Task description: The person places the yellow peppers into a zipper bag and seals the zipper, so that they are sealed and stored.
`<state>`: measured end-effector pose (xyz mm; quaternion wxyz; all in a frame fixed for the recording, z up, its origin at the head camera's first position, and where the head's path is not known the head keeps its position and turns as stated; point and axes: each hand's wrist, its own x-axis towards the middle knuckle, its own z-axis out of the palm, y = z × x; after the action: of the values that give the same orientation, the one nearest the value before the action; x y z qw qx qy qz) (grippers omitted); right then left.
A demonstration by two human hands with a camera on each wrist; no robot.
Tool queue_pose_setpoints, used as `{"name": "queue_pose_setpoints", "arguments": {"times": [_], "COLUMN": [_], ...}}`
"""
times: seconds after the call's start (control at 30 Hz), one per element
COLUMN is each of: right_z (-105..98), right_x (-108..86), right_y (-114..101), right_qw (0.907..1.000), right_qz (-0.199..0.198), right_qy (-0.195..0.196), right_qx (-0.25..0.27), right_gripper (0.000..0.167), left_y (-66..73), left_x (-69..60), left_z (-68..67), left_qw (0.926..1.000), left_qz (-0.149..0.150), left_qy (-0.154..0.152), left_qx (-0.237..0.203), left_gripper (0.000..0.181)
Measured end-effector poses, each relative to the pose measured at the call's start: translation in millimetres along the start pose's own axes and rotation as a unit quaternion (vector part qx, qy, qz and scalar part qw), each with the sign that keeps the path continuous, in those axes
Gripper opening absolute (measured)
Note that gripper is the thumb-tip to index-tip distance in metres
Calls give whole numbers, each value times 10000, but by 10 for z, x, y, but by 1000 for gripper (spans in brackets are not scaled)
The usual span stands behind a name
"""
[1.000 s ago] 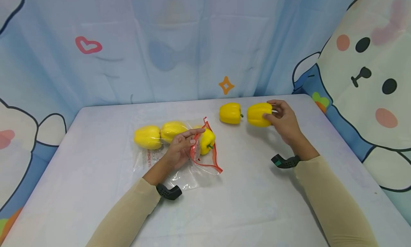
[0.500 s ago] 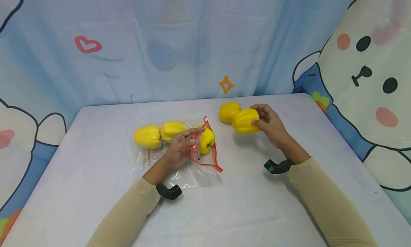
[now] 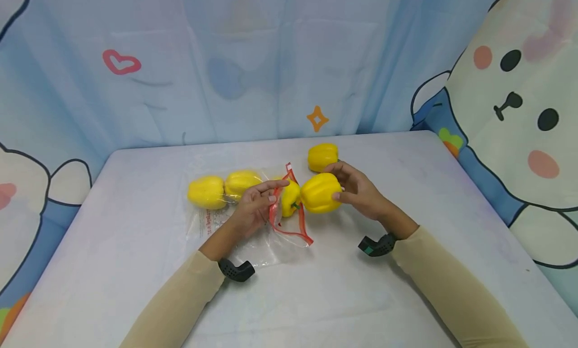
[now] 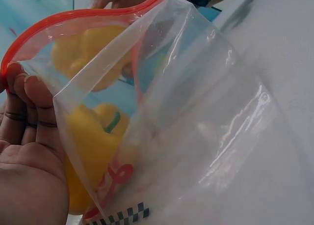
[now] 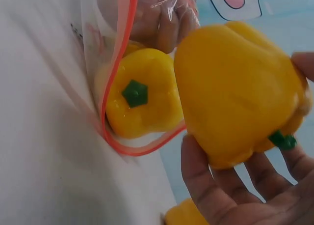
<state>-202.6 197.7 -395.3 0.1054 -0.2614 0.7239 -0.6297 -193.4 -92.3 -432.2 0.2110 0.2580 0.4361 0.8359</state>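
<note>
Bkgd: lt-blue fabric curtain (image 3: 253,46) w/ printed pink heart outline (image 3: 107,60), orange four-pt star (image 3: 318,110) & lg white cartoon animal (image 3: 524,137) at R. White cloth-covered table (image 3: 334,293) in front; light soft, diffuse.

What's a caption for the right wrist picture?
Right grip holding a yellow pepper near an open bag with another pepper inside.

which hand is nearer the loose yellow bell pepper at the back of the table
Right. The right hand is just front-right of the loose yellow bell pepper, holding a second pepper; the left hand is farther left, gripping the red-edged clear plastic bag.
</note>
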Motion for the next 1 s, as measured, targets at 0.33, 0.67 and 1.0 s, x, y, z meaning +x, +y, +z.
{"name": "queue_pose_setpoints", "arguments": {"times": [0.33, 0.67, 1.0], "right_z": [129, 230, 282], "right_x": [-35, -18, -12], "right_y": [-4, 102, 145], "right_qw": [9934, 9891, 9918], "right_qz": [-51, 134, 172], "right_qy": [-820, -1132, -1072], "right_qx": [796, 931, 672], "right_gripper": [47, 46, 50], "left_y": [-3, 16, 16], "left_x": [1, -4, -21], "left_z": [51, 53, 60], "left_qw": [9987, 9985, 9975], "left_qz": [39, 174, 179], "left_qy": [26, -158, 6], "left_qx": [505, 487, 683], "left_gripper": [36, 35, 35]}}
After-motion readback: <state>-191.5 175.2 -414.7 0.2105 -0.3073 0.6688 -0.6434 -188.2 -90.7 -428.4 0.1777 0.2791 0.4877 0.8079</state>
